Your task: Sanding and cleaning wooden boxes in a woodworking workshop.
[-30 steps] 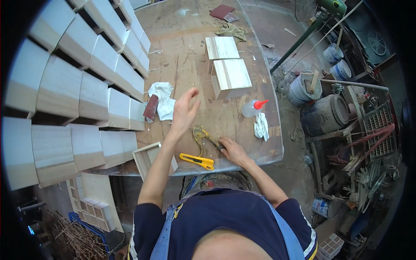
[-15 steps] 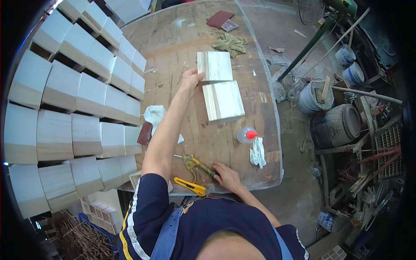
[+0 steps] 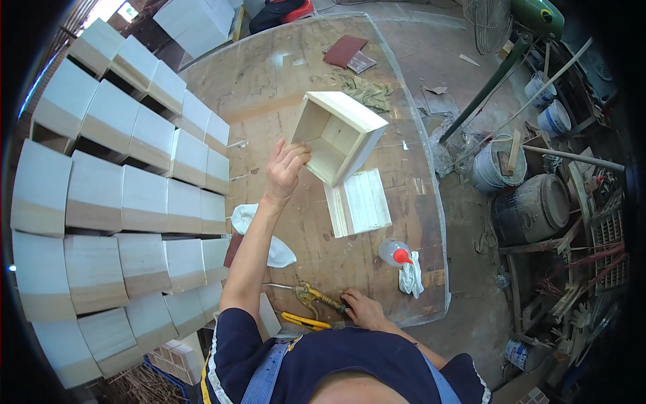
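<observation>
My left hand [image 3: 288, 165] grips one wall of a pale wooden box [image 3: 363, 138], fingers inside it. The box is tilted above the table, its hollow side turned toward the left. Below it, a second whitish wooden box [image 3: 363, 205] lies on the table, its streaked, flat face up. My right hand [image 3: 367, 311] rests near the table's front edge, fingers stretched out beside the dark end of a brass-coloured tool with a curved lever and thin nozzle, like an air blow gun [image 3: 309, 294]. A yellow utility knife [image 3: 305, 321] lies close by.
Rows of stacked white-faced wooden boxes [image 3: 101, 222] stand along the left. A clear bottle with a red cap [image 3: 393, 252] and white cloth [image 3: 411, 276] lie at the right. Farther back are a greenish cloth [image 3: 367, 92] and dark red sandpaper [image 3: 345, 50]. A fan stand [image 3: 488, 87] and buckets [image 3: 498, 165] are beyond.
My left hand has raised the box off the table and tipped it, so its hollow inside now shows. My right hand stays by the blow gun. The whole view has shifted slightly.
</observation>
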The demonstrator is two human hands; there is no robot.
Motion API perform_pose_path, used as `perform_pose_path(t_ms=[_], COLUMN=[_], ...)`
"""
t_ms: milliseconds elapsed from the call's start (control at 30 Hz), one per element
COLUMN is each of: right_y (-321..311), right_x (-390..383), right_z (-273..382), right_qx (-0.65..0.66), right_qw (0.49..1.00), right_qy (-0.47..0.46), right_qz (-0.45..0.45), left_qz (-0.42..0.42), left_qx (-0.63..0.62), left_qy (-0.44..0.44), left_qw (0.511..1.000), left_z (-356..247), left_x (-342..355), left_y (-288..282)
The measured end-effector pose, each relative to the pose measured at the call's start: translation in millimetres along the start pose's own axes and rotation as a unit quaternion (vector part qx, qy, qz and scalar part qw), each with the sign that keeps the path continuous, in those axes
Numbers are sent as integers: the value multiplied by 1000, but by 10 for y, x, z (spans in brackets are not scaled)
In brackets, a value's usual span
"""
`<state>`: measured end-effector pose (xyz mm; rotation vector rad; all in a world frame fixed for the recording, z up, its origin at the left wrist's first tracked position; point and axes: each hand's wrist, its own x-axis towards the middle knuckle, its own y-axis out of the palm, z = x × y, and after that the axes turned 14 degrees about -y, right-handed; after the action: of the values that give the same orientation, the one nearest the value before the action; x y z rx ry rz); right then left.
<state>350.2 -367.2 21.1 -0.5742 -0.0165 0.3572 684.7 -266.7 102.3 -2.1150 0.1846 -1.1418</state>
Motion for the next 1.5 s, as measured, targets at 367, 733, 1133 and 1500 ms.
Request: perform_pose_path(t_ms=[367,733,1133,1500], right_y=[31,28,51,-544], right_x=[47,56,-20,477], right_z=[11,19,18,832], right_qx=[-5,-12,23,173], right_qw=[1000,1000,998,934], right_qy=[24,28,-6,-103], right_qz=[-1,-9,-51,-294], left_qz=[107,308,105,-32], left_qx=[144,-262,-634,-740], left_qy=[-172,-526,-547,-475], left_qw=[969,748,537,475], left_z=[286,-358,-819,-1243], left_x=[67,-777,-1003,-1569], left_y=[245,126,-547,-1337])
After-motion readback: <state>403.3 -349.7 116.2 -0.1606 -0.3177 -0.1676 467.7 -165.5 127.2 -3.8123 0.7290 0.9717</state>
